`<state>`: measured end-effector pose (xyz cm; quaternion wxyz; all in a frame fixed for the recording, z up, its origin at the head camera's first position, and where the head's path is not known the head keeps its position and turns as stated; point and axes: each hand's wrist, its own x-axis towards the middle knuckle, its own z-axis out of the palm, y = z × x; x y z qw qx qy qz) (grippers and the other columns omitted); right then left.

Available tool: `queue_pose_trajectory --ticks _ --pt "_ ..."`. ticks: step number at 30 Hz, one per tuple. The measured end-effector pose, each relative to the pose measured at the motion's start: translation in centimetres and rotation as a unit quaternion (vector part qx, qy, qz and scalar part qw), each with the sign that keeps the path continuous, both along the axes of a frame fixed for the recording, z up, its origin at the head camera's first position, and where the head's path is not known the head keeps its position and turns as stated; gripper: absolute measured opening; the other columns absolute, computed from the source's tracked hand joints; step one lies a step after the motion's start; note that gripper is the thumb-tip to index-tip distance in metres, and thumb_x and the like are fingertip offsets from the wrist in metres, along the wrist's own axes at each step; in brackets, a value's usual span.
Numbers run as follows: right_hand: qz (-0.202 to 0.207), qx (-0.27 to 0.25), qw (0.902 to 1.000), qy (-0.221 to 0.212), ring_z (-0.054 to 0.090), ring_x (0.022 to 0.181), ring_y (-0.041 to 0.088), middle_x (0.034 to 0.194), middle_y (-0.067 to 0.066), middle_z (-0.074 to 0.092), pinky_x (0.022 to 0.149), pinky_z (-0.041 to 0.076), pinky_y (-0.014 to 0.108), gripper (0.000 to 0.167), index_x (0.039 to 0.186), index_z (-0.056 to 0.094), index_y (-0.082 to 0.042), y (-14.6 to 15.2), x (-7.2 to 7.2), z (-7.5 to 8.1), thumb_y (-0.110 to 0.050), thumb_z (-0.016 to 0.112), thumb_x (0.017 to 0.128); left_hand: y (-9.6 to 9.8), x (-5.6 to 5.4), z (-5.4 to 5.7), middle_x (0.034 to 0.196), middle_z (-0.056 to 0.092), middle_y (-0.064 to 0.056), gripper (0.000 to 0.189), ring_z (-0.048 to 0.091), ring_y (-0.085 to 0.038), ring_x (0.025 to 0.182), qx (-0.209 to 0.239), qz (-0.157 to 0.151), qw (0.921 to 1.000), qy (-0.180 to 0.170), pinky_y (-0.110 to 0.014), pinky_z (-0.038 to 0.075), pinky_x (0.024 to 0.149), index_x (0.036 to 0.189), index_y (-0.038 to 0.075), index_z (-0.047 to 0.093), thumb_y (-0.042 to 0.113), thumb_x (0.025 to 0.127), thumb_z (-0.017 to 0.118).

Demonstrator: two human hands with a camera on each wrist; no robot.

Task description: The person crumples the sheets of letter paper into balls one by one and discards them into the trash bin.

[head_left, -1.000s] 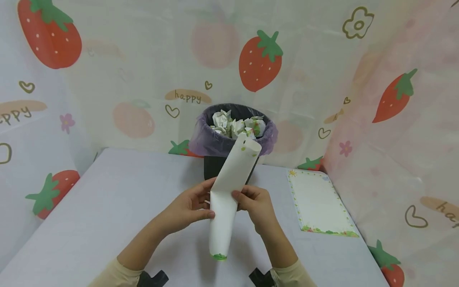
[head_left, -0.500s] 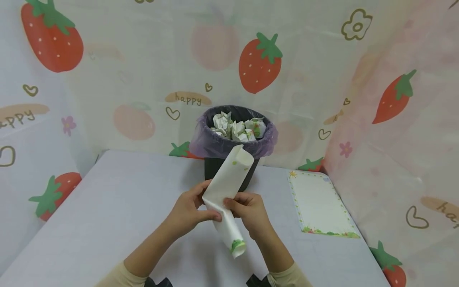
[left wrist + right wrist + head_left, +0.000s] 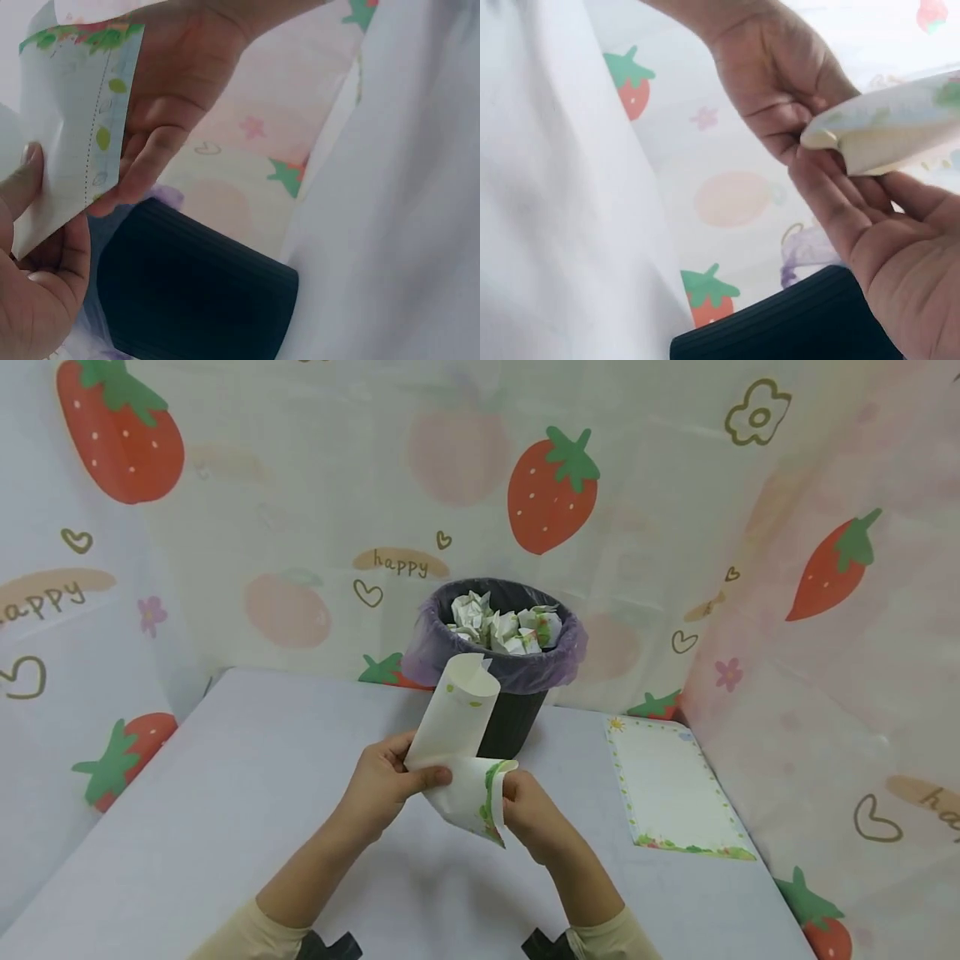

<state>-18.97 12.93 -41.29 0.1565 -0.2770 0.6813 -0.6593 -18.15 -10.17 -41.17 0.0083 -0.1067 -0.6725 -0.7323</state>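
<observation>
In hand: curled white paper sheet (image 3: 453, 718) with leafy green border, above the white worktop (image 3: 225, 777).
Left hand (image 3: 382, 785): fingers and thumb pinching the sheet.
Right hand (image 3: 534, 818): at its printed end; cannot tell whether fingers pinch.
Behind: black bin (image 3: 517, 722), purple plastic liner (image 3: 426, 643), crumpled white paper balls (image 3: 506, 632) inside.

White-covered table (image 3: 247, 802). On it: black ribbed tapered bin (image 3: 517, 724), upright near the back edge, purple plastic liner (image 3: 429, 642) folded over its rim; white rectangular paper sheet (image 3: 678, 789) with colourful leafy border, flat near right edge.
</observation>
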Motion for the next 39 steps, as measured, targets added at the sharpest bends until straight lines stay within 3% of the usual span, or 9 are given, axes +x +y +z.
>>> queue_pose_trajectory --ticks 2,4,11,14,18,22,26,32,39 --pt "-0.025 0.013 0.9995 -0.011 0.064 0.084 0.01 0.093 -0.005 0.07 0.075 0.055 0.025 0.047 0.111 0.058 0.022 -0.4 0.2 0.1 -0.016 0.071 0.087 0.3 0.1 -0.1 0.123 0.072 -0.011 0.057 0.07 -0.022 0.103 0.001 0.014 0.9999 -0.003 -0.034 0.06 0.086 0.129 0.004 0.069 0.012 0.077 0.091" --pt "-0.045 0.024 0.9985 -0.019 0.064 0.086 0.011 0.097 -0.003 0.069 0.075 0.055 0.026 0.047 0.117 0.059 0.017 -0.7 0.4 0.0 -0.007 0.066 0.077 0.8 0.3 -0.3 0.117 0.074 -0.011 0.053 0.069 -0.022 0.102 -0.003 0.032 0.9995 -0.006 -0.034 0.06 0.084 0.123 0.004 0.071 0.011 0.075 0.092" --pt "-0.08 0.04 0.996 -0.011 0.066 0.102 0.019 0.119 0.014 0.07 0.087 0.057 0.036 0.081 0.128 0.062 0.006 -1.7 0.8 0.0 -0.052 0.085 0.078 2.1 1.0 -0.9 0.111 0.075 -0.01 0.045 0.068 -0.023 0.098 -0.042 0.058 0.9974 -0.007 -0.035 0.059 0.08 0.115 0.007 0.074 0.016 0.076 0.092" --pt "-0.124 0.058 0.9905 -0.013 0.068 0.1 0.02 0.115 0.014 0.072 0.087 0.058 0.036 0.053 0.121 0.067 0.004 -1.8 0.9 0.3 -0.033 0.081 0.085 2.2 1.1 -0.8 0.114 0.074 -0.009 0.038 0.068 -0.022 0.1 -0.054 0.031 0.9981 -0.001 -0.034 0.059 0.083 0.121 0.009 0.072 0.016 0.086 0.085" --pt "-0.166 0.038 0.9846 -0.043 0.071 0.09 0.022 0.106 0.014 0.074 0.075 0.062 0.038 0.038 0.115 0.069 0.004 -1.7 0.8 0.6 -0.016 0.08 0.086 2.1 1.5 -0.2 0.118 0.071 -0.012 0.042 0.069 -0.023 0.1 -0.055 -0.043 0.9971 0.029 -0.033 0.06 0.086 0.132 0.006 0.066 0.033 0.101 0.067" --pt "-0.178 0.008 0.9818 -0.065 0.072 0.078 0.023 0.098 0.014 0.073 0.062 0.062 0.038 0.037 0.114 0.067 0.005 -1.6 0.6 0.3 -0.011 0.083 0.084 2.1 2.0 0.2 0.12 0.067 -0.016 0.073 0.067 -0.024 0.101 -0.041 -0.095 0.9928 0.06 -0.03 0.059 0.087 0.138 0.001 0.059 0.058 0.092 0.068" --pt "-0.182 0.003 0.9817 -0.055 0.072 0.076 0.024 0.097 0.015 0.073 0.061 0.061 0.038 0.035 0.113 0.067 0.006 -2.0 0.6 -0.1 -0.008 0.081 0.084 2.0 2.1 0.4 0.118 0.069 -0.014 0.065 0.069 -0.023 0.099 -0.044 -0.085 0.9946 0.04 -0.031 0.06 0.085 0.134 0.004 0.063 0.049 0.089 0.078" --pt "-0.1 0.037 0.9931 -0.048 0.071 0.091 0.024 0.114 0.016 0.069 0.076 0.062 0.04 0.054 0.13 0.057 0.003 -1.1 0.3 0.2 -0.014 0.082 0.086 1.3 2.0 1.2 0.116 0.072 -0.014 0.044 0.07 -0.024 0.096 -0.048 -0.064 0.9967 0.008 -0.034 0.062 0.082 0.13 0.003 0.066 0.027 0.094 0.077" --pt "0.054 0.03 0.9981 -0.001 0.067 0.104 0.022 0.121 0.013 0.064 0.086 0.058 0.034 0.082 0.142 0.044 0.004 1.0 -0.3 0.9 -0.052 0.074 0.091 0.6 1.7 1.5 0.111 0.074 -0.014 0.038 0.071 -0.023 0.093 -0.041 -0.023 0.9988 0.01 -0.028 0.061 0.08 0.126 0.001 0.068 0.016 0.093 0.078"
